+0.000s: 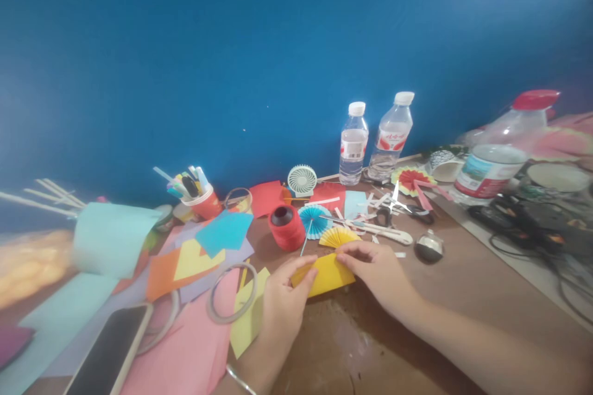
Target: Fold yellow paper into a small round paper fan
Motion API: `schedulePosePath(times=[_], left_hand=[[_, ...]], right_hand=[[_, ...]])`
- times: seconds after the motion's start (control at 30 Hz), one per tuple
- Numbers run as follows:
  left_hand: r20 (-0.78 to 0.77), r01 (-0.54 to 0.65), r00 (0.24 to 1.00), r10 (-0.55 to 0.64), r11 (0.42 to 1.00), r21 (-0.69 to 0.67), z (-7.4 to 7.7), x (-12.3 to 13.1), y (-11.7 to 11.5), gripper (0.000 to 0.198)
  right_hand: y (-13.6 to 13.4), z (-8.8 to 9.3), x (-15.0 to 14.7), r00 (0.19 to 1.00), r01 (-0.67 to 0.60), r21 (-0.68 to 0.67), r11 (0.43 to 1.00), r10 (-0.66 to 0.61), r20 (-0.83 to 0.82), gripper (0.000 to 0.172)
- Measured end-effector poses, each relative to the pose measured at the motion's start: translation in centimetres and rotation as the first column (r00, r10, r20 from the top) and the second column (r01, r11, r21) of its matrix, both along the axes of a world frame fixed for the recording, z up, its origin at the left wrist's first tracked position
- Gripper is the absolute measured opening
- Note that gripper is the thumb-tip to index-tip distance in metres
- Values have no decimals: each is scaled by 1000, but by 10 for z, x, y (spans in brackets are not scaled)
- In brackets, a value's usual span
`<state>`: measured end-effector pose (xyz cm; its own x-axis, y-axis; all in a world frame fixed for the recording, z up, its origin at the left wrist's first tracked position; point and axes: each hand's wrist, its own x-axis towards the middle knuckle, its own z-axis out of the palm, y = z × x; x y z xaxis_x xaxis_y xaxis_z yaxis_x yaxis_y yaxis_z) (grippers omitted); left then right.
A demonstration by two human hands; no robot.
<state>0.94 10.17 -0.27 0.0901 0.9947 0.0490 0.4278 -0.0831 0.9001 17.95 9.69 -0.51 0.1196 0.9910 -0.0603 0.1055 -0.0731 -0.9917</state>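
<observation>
A strip of yellow paper (331, 276) is held between my two hands above the brown tabletop. My left hand (288, 296) pinches its left end between thumb and fingers. At the upper right corner, my right hand (377, 271) grips it with the fingertips. Just beyond the strip lies a pleated yellow paper fan (340, 236), and a round blue pleated rosette (315, 222) sits behind that. A spool of red thread (286, 228) stands to the left of the rosette. Right of the yellow fan is a white-handled cutter (386, 232).
Coloured paper sheets (185, 336), a phone (111, 352) and tape rings (233, 315) cover the left side. Scissors (393, 200), a small fan (302, 180) and two water bottles (354, 148) stand or lie behind. A large red-capped bottle (493, 160) and cables (514, 228) are at right.
</observation>
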Motion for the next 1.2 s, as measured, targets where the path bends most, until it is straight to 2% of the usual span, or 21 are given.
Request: schedulePosePath(times=[0.2,0.57,0.73,0.87,1.03,1.2], left_hand=[[37,26,999,-28,998,48,-4,0,2,17],[28,23,999,-24,999,31,-2,1,2,16],[119,-91,988,99,993,-74,-10,-3,7,20],[280,-189,937,207,978,-91,-16,-4,8,25],[400,-282,869,291,956,-81,-13,-1,7,27],[486,-303,814,317,947,-109,-11,0,7,29]], right_hand=[[1,0,2,1000,17,12,1000,-18,23,16],[0,0,3,1000,10,36,999,-10,11,14],[2,-6,6,995,87,36,996,-85,-50,14],[4,-7,6,990,120,44,992,-116,-83,14],[4,-7,6,987,137,46,989,-132,-96,14],[4,-9,7,984,139,63,988,-131,-117,17]])
